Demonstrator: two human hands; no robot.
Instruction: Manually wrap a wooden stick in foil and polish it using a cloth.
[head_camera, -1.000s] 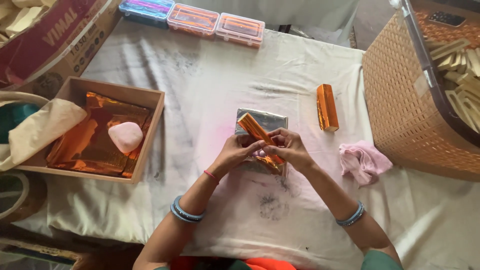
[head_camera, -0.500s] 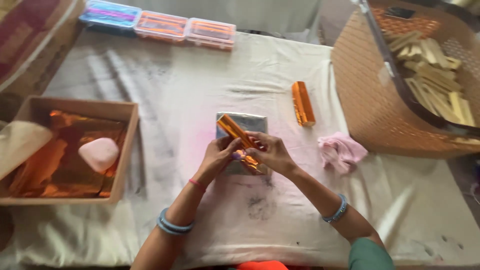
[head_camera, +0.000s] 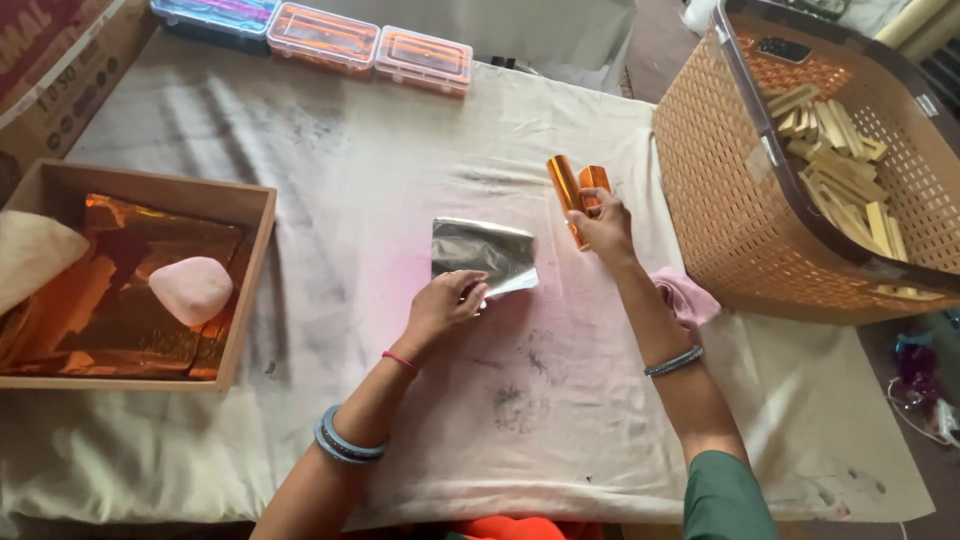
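White cloth, smudged with grey and a faint pink stain, covers the table. On it the right hand closes its fingers around an orange foil-wrapped stick, held near the woven basket; the stick's long axis runs from the hand up and slightly left, its free end pointing away from the person. A second orange wrapped stick lies just beside it on the cloth, roughly parallel. The left hand pinches the near right corner of a silver foil sheet, which lies almost flat in the middle of the table with that corner lifted. At the right stands an orange woven basket filled with bare pale wooden sticks piled at angles. At the left an open cardboard tray holds orange foil sheets with a pale pink pad resting on top. Three clear plastic boxes line the far edge. A pink rag lies by the right forearm. Half a second earlier both hands met over the silver sheet, working one orange stick together; now they are apart, and the stick has moved to the right, next to the one already lying there.
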